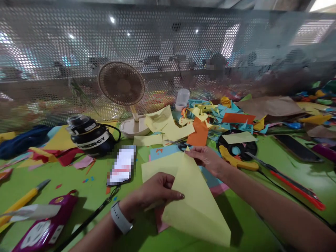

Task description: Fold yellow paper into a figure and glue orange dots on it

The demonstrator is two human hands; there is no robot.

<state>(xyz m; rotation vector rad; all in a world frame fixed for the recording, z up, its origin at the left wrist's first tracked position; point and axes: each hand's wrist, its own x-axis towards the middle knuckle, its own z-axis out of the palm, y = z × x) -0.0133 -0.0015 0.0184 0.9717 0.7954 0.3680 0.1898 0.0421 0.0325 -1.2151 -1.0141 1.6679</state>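
Note:
A pale yellow sheet of paper [195,203], folded to a point at its far end, is held up between both hands. My left hand [160,190] grips it at the left, thumb lying over the front layer and the other fingers behind. With thumb and fingers pinched, my right hand [206,157] holds the pointed tip. Under the folded sheet lie blue sheets of paper [168,151], and some pink paper [220,189] shows at the edges.
A fan [121,84] and a black bottle [90,136] stand behind, near a phone [123,166]. Paper scraps [199,131] heap up at the back. On the right are a red cutter knife [296,190], a yellow-handled tool [236,161] and a dark phone [296,147].

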